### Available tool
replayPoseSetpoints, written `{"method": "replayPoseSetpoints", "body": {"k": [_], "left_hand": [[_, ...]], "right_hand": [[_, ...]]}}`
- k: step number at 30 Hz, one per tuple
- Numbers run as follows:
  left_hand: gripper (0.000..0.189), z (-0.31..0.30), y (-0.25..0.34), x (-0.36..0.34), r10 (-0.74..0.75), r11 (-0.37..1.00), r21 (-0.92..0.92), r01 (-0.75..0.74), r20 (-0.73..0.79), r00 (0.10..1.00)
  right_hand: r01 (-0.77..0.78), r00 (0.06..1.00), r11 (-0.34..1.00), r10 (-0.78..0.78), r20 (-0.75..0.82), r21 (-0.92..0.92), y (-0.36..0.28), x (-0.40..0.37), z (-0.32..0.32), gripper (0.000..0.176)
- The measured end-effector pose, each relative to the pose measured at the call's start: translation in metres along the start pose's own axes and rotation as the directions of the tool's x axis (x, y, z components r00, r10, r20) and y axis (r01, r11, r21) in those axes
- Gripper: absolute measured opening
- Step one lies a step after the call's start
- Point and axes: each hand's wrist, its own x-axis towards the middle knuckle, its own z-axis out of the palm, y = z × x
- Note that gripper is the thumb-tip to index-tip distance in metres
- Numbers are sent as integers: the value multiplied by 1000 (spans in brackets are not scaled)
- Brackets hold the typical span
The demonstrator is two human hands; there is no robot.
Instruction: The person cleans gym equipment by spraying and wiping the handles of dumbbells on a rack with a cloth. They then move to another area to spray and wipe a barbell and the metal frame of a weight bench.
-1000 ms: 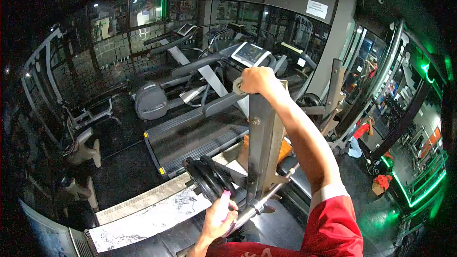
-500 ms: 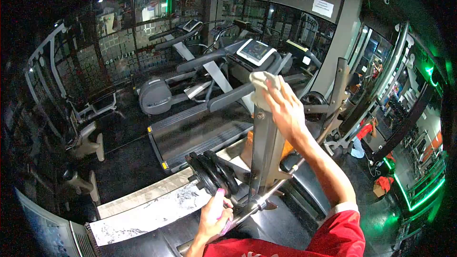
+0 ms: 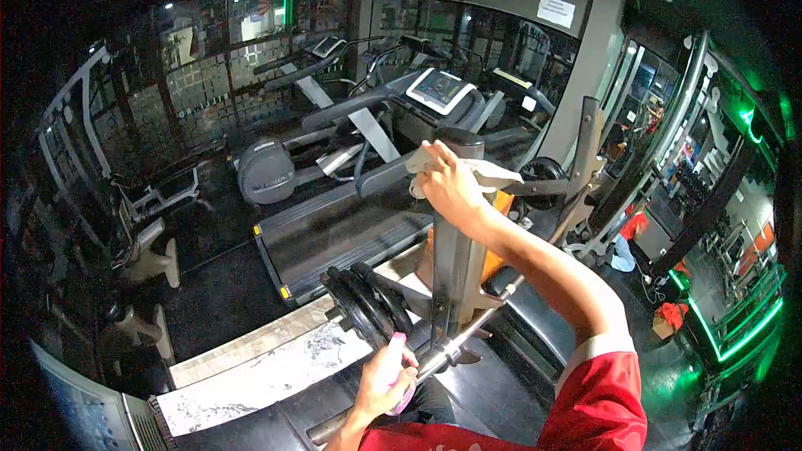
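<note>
My right hand (image 3: 453, 190) presses a pale cloth (image 3: 493, 174) against the upper part of a dark metal upright post (image 3: 455, 267), just below its top. Its fingers are bent over the cloth. Low in the view, my left hand (image 3: 386, 380) is wrapped round a pink and clear bottle (image 3: 403, 397). Close beside that hand runs a steel barbell (image 3: 476, 326), at an angle past the post. Black weight plates (image 3: 363, 301) sit just beyond my left hand.
Behind the post stands a treadmill (image 3: 334, 238) with its console (image 3: 440, 90). A padded black bench (image 3: 535, 330) is at the right. Farther right, a person in red (image 3: 635, 225) is low near the floor. A second upright (image 3: 589, 142) stands at the right.
My right hand and the cloth have moved down from the top of the post to its side, leaving the top uncovered. My left hand still holds the bottle. The view has shifted slightly.
</note>
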Motion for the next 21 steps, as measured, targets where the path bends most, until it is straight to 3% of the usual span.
{"method": "replayPoseSetpoints", "body": {"k": [4, 6, 7, 8, 10, 12, 13, 14, 16, 18, 20, 21], "left_hand": [[30, -1, 0, -8, -24, 1000, -10, 24, 25, 999], [34, -4, 0, -10, 28, 1000, 11, -29, 59, 998], [34, -6, 0, -11, 31, 999, 11, -32, 51, 998], [36, -8, -1, -12, 46, 998, 36, -47, 27, 999], [37, -9, -1, -13, 67, 996, 58, -66, -8, 998], [37, -9, 2, -14, -21, 1000, -21, 21, -41, 999], [37, -10, 4, -14, -19, 1000, -23, 18, -47, 999], [37, -12, 5, -13, 5, 999, 38, -4, -24, 1000], [38, -15, 6, -14, 28, 995, 100, -28, -7, 1000], [38, -19, 5, -17, -8, 993, 118, 4, 30, 1000], [37, -19, 5, -17, -27, 996, 83, 26, 5, 1000], [35, -18, 6, -17, -49, 998, 45, 49, -14, 999]], "right_hand": [[3, 999, 999, -5, 48, 41, -9, -39, -8, 29], [-115, 987, 989, 125, -104, 95, -10, -57, -10, 28], [-185, 976, 959, 205, -75, 215, -6, -68, -26, 27], [-176, 977, 960, 197, -81, 218, -3, -76, -35, 27], [-298, 942, 862, 195, 275, 410, 7, -82, -56, 30], [-433, 733, 805, 53, 678, 405, 37, -66, -88, 36], [-544, 718, 652, 36, 695, 529, 53, -64, -85, 37], [-402, 916, -18, -12, 402, 915, 67, -83, -27, 38], [-18, 989, 461, 138, -52, 887, 85, -50, -69, 32], [-74, 934, 426, 346, -86, 902, 102, -19, -65, 35], [-94, 750, 361, 638, -172, 928, 102, 6, -86, 35], [-126, 679, 417, 697, -228, 900, 113, 18, -54, 37]]}}
